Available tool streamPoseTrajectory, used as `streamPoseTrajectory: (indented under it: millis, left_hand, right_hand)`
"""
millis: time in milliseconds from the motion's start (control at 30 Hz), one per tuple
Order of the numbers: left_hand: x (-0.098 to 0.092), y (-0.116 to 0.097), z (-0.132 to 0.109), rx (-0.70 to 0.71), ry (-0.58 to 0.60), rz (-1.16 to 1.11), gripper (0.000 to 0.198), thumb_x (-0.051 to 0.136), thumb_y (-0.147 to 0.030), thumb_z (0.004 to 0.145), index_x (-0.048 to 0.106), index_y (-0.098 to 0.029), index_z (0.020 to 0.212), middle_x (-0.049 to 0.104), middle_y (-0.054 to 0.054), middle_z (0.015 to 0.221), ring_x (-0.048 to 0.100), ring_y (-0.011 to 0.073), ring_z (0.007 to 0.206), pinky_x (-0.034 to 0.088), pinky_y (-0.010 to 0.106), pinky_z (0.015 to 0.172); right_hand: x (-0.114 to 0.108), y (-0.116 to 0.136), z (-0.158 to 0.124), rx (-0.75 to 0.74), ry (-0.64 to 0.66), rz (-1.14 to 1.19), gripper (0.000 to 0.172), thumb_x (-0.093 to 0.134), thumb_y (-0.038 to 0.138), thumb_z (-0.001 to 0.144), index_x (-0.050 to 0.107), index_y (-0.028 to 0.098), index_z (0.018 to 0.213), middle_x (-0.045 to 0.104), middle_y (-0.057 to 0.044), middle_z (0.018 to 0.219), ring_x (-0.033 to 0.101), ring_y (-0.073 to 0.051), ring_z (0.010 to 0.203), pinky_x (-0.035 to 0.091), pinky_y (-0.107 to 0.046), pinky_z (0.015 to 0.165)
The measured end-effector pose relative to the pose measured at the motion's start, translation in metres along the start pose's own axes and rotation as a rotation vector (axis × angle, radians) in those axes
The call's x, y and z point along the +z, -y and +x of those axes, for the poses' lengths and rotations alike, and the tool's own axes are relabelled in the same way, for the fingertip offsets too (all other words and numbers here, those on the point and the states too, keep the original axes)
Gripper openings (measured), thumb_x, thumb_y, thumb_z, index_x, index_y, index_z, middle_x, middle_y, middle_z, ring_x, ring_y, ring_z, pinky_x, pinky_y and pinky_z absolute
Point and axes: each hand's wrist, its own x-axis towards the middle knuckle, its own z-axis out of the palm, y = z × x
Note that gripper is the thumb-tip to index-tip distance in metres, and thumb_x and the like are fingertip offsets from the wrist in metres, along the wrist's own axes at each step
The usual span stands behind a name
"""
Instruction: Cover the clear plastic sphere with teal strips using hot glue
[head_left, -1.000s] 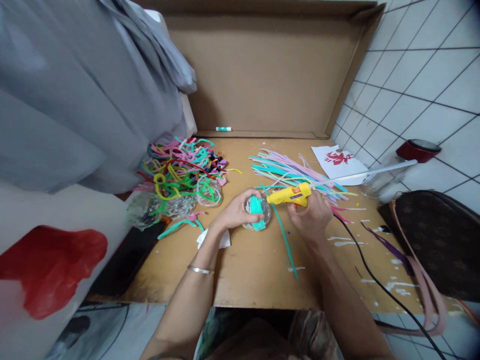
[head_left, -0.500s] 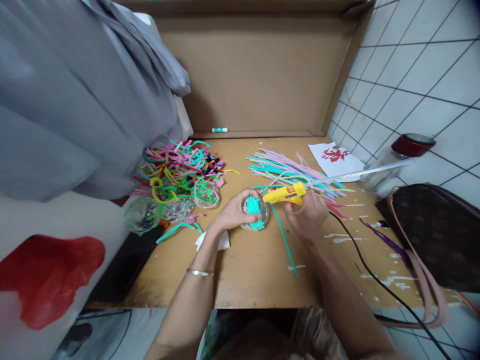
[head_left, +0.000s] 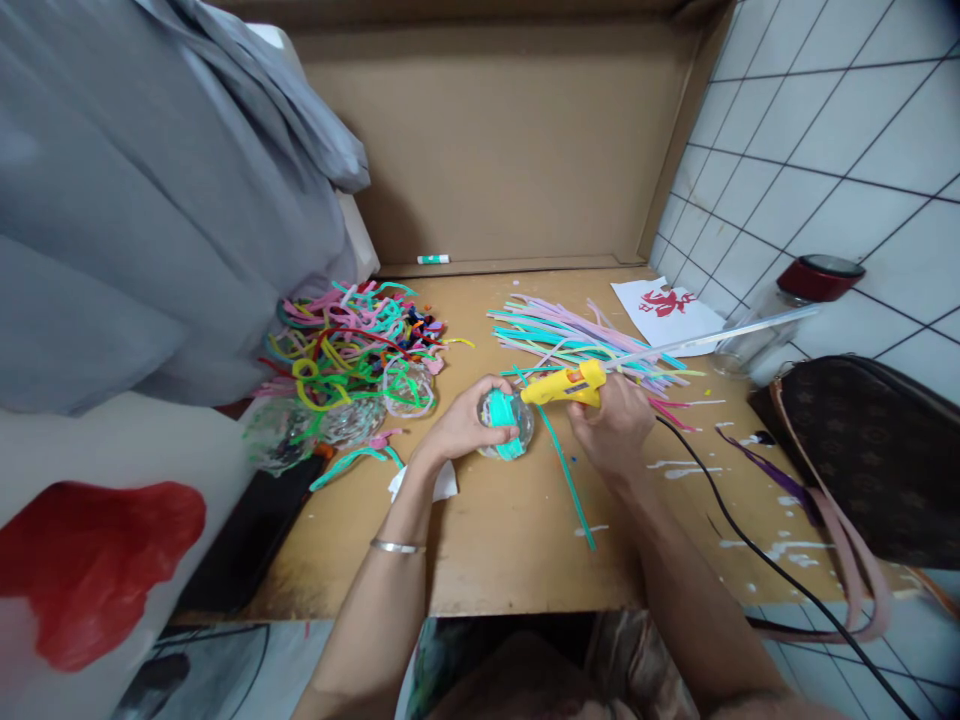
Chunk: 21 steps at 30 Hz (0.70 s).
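Note:
My left hand (head_left: 474, 418) is closed round a small clear round container (head_left: 526, 424), with turquoise pipe cleaner (head_left: 501, 408) wrapped across it. In my right hand (head_left: 616, 418) is a yellow hot glue gun (head_left: 564, 382), its nozzle pointing left at the container's upper right edge; whether it touches, I cannot tell. A long clear glue stick (head_left: 712, 334) sticks out of the gun's back. A single green pipe cleaner (head_left: 568, 480) lies on the table between my hands, one end running behind the gun.
Behind the gun lies a bundle of straight pipe cleaners (head_left: 555, 326). Left is a heap of bent ones (head_left: 341, 340) with clear containers (head_left: 351, 422). A black phone (head_left: 251, 535), a lidded jar (head_left: 765, 320), a brown bag (head_left: 870, 460) and a black cord (head_left: 720, 505) lie around.
The whole view has shifted slightly. Both hands keep their hold on the container and the glue gun, with no other clear change.

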Motion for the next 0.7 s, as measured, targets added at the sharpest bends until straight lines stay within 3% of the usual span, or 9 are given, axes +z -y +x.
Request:
streamPoseTrajectory:
  millis: [700]
  left_hand:
    - [-0.001,0.012,0.002,0.049,0.037,-0.004,0.049,0.072,-0.03,0.062,0.049,-0.018,0.104,0.057,0.006,0.124,0.055,0.0224,0.114,0.043,0.031,0.097]
  right_hand:
    - [0.001,-0.004,-0.003,0.024,0.065,0.058,0.007,0.051,0.018,0.074,0.045,0.022,0.075,0.051,-0.002,0.068,0.047,-0.019,0.068,0.034,-0.03,0.064]
